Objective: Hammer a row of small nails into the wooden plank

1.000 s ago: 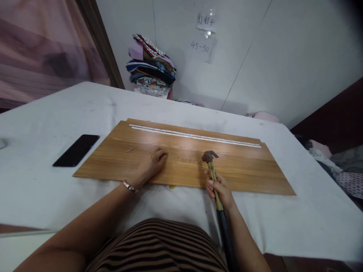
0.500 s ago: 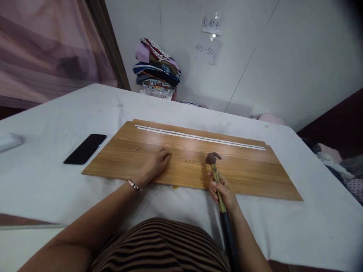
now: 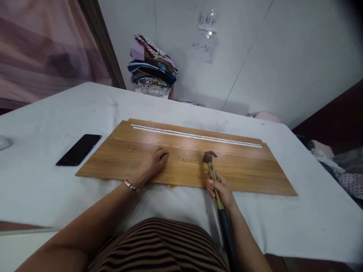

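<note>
As before, the hammer is clamped in the right hand, its head over the board toward eleven-thirty, long axis eleven-thirty to five-thirty; toward nine o'clock, whether anything is held by the left hand cannot be told.

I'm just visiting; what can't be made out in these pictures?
All in the head view:
Hammer: grip's end cut off by the bottom edge.
Board under the left hand: hidden by that hand.
Tiny specks on the board: too small to identify.
White strips: markings too small to read.
Pale object: cut off by the left edge.
</note>
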`<state>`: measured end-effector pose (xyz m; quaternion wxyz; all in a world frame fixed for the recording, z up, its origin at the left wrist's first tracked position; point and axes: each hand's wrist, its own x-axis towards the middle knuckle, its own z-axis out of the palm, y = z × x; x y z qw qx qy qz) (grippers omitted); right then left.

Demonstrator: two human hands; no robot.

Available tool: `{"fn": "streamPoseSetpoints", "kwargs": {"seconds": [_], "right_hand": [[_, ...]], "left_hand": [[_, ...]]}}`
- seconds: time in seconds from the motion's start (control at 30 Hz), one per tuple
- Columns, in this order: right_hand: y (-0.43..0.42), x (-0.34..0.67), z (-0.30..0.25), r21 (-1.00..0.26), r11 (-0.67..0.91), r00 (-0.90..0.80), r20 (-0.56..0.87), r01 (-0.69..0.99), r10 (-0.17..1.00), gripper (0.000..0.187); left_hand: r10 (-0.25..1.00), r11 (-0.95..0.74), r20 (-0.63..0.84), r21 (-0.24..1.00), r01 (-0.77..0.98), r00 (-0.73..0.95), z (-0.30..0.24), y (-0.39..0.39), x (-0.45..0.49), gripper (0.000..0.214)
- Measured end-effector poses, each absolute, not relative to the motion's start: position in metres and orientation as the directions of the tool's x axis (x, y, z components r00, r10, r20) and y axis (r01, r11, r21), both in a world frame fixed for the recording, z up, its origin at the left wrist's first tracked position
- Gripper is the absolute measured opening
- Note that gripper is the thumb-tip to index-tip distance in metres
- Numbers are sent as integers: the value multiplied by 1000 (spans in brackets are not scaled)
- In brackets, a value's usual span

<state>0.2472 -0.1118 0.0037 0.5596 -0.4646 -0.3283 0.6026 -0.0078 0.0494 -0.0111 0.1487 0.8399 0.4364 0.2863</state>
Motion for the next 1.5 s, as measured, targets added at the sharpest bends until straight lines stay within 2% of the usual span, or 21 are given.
{"fn": "streamPoseSetpoints", "kwargs": {"seconds": [0.2,0.37,0.63,0.8,1.07,1.5], "right_hand": [[-112,248,-2,-914,-107,99,-157,-391,983,37],[-111,248,-3,-917,-141,84,-185,-373,979,36],[-112,249,-7,-909,-96,90,-145,-405,985,36],[-111,248,2,-913,-146,62,-183,-380,981,36],[-112,248,-8,-905,-96,98,-150,-415,984,36],[-111,248,-5,-906,-105,88,-154,-410,984,37]], "left_hand": [[820,-573,339,503,648,461,-14,51,-8,23],[820,-573,350,500,650,454,-12,50,-8,22],[817,-577,355,504,643,455,-12,50,-7,23],[818,-576,360,509,640,450,-11,49,-8,22],[817,-576,349,494,651,458,-10,50,-7,24],[824,-567,330,486,665,462,-7,49,-7,24]]}}
